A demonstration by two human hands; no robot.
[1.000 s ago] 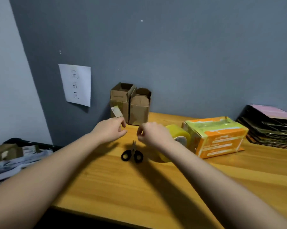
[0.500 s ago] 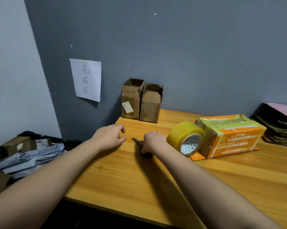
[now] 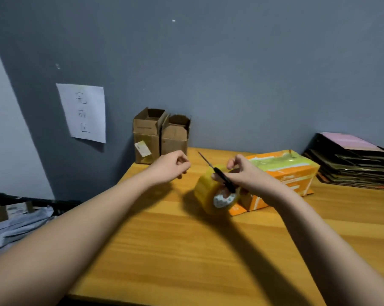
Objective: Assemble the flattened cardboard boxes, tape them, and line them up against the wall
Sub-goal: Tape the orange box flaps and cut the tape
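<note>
Taping step in hand: scissors (image 3: 219, 176) gripped in right hand (image 3: 245, 173) above tape roll (image 3: 215, 193) on tabletop (image 3: 186, 250), left hand (image 3: 170, 165) curled as if pinching tape, two open boxes (image 3: 161, 135) against wall; next, probably careful cutting.

Paper sheet (image 3: 82, 113) taped to grey wall (image 3: 230, 74), at 10 o'clock: three handwritten characters in a column, 完成区. Left cardboard box (image 3: 147, 138), at 11 o'clock: small label (image 3: 143, 148) and a faint printed line, both unreadable. Orange package (image 3: 284, 173), at 2 o'clock: print too blurred.
</note>
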